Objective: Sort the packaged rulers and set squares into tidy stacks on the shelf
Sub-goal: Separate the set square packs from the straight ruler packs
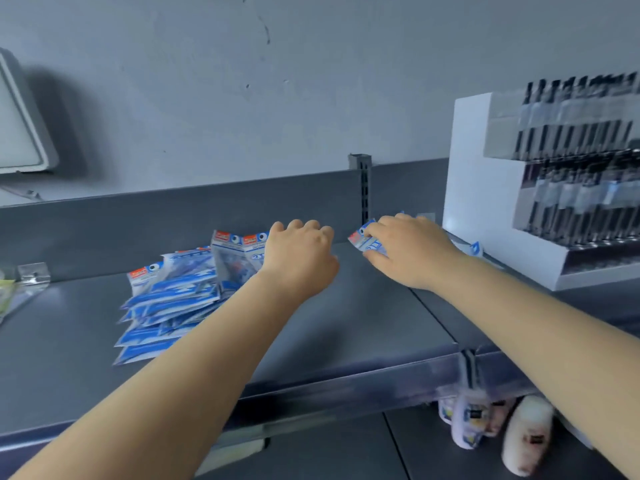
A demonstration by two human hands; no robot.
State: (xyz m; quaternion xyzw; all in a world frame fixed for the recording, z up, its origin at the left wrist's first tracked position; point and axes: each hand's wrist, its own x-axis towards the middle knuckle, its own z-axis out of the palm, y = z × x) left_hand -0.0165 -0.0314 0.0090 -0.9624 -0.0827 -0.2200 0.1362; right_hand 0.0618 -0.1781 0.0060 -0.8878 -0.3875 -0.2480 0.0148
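Lying fanned in a loose, slipping heap on the left half of the grey shelf [346,306] are the blue-and-white packets [173,299], each with a red label patch and a round hanging hole at its top. Two more packets [239,251] are leaning upright behind the heap, against the shelf's back wall. The left hand [299,258] is hovering just right of these, its fingers curled downward and turned away from the camera, so whether it is gripping anything cannot be told. The right hand [408,251] is pinching one more packet [367,239] between thumb and fingers, near the slotted upright at the back of the shelf; most of that packet is being covered by the hand. Another blue-marked packet corner [476,249] is showing beyond the right wrist, beside the white display box [485,202].

Motion blur is smearing all printing on the packets, so no brand or words can be read, and the rulers or set squares inside cannot be made out. The display box is holding rows of dark, blurred items and is being cut off by the right edge. Below the shelf, white bottles [526,438] are standing partly hidden under its front lip.
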